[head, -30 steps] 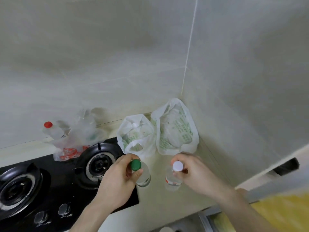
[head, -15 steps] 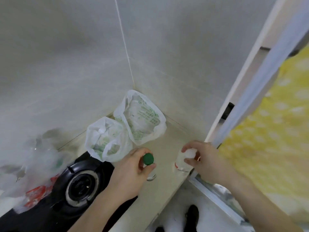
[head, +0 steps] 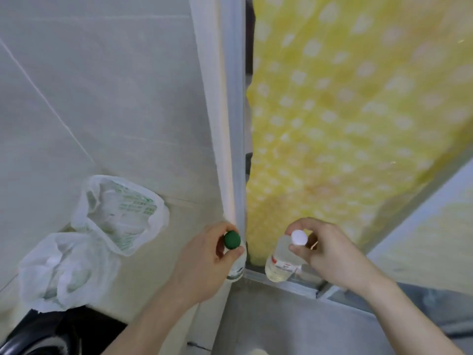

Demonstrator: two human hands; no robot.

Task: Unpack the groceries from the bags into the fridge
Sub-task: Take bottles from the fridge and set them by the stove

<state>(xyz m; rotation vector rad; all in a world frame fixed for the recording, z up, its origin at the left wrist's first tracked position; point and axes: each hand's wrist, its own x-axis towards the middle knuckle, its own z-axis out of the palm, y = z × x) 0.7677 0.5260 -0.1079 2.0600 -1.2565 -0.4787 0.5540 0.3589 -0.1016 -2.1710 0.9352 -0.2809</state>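
Note:
My left hand (head: 204,260) grips the neck of a clear bottle with a green cap (head: 232,240), held upright by the edge of the counter. My right hand (head: 325,249) pinches the neck of a clear bottle with a white cap (head: 299,237) and a red-and-white label, hanging over the doorway threshold. Two white plastic grocery bags with green print stand on the counter at the left: one (head: 122,211) against the wall corner, the other (head: 64,270) nearer the stove. No fridge is in sight.
A grey door frame (head: 235,124) rises between my hands. Right of it hangs a yellow curtain with white dots (head: 345,111). The black gas stove (head: 51,334) shows at the bottom left. Grey floor lies below.
The view has swung right, away from the stove and bags toward the door frame and yellow curtain. Both hands have carried their bottles off the counter to the doorway.

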